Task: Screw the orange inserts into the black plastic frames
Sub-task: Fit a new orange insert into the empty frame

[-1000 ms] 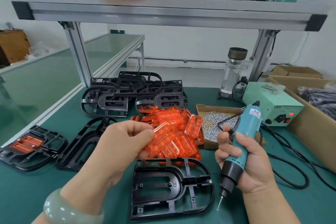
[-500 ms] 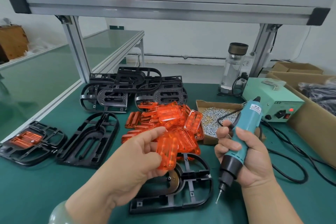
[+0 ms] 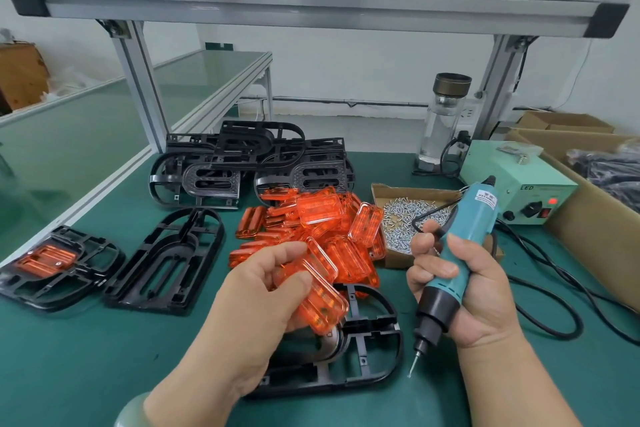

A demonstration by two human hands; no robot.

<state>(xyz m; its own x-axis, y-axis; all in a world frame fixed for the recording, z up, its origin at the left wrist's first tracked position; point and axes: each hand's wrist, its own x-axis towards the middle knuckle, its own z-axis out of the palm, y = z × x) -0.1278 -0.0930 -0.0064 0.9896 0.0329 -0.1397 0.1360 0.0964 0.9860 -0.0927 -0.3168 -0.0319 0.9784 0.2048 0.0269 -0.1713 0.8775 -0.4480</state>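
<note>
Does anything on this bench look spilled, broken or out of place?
Nothing looks broken or spilled. The orange inserts lie in a loose heap on the mat, and the black frames behind them are piled unevenly, but the screws sit inside their cardboard tray.

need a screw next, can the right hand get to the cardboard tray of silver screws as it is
Probably yes: the right hand is just in front of the cardboard tray of silver screws, nothing between them. But it grips the teal electric screwdriver, so pinching one looks awkward.
</note>
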